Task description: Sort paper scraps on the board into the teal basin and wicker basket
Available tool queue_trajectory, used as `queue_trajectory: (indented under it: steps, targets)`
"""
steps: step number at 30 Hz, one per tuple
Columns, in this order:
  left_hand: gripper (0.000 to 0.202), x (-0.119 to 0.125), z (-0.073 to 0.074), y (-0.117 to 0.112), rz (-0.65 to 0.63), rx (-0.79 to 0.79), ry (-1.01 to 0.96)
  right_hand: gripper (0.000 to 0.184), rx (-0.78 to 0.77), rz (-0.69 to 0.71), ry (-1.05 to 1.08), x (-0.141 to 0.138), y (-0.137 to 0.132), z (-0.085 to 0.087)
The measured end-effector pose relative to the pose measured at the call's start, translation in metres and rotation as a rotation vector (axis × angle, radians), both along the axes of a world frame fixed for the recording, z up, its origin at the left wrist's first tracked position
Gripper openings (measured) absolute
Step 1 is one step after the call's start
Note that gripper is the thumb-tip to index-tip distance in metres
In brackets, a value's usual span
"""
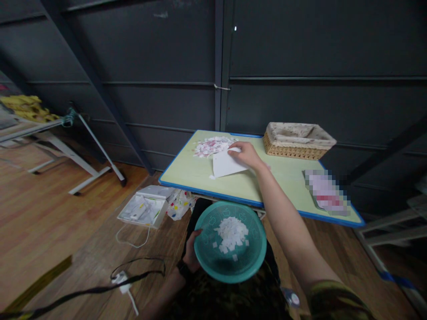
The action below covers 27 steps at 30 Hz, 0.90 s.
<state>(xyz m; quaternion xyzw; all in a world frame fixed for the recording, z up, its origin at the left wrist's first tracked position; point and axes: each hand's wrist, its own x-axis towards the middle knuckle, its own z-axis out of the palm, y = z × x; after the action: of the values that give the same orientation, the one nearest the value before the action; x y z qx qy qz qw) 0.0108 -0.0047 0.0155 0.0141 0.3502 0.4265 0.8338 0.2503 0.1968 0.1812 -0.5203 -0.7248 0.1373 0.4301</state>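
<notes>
My left hand (192, 251) grips the rim of a round green plastic colander (207, 262), held above my lap. Inside the colander lies a heap of small white paper pieces (231, 233). Over the table, my right hand (247, 154) is closed on the upper right part of a white sheet of paper (227, 164), which is tilted. Just behind the sheet a pile of paper scraps (211, 146), white with some pink, is spread on the table. One small scrap lies by the sheet's lower left corner.
The pale green table (187, 171) has a blue edge. On it stand a cloth-lined wicker basket (293, 149) and a blurred flat item (327, 193). Left on the floor are an open white box (143, 209), a spotted plastic bag (180, 204), and a power strip (122, 281) with cables.
</notes>
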Motion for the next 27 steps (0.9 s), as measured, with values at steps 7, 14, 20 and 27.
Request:
queue_trajectory:
  steps: [7,14,20,27]
  targets:
    - [0.011,-0.002,0.006,0.005,-0.001,0.034,0.076,0.025,0.037,-0.004,0.092,0.001,0.000,0.001]
    - [0.015,-0.015,0.020,0.018,0.083,0.067,0.180,0.022,-0.019,0.025,-0.004,-0.003,0.002,-0.002]
    - [0.017,-0.020,0.042,0.025,0.117,0.084,0.207,0.025,0.048,-0.075,-0.016,-0.001,0.001,-0.001]
    - [0.025,-0.024,0.045,0.027,0.181,0.193,0.284,0.025,0.087,-0.056,-0.016,-0.004,0.002,-0.004]
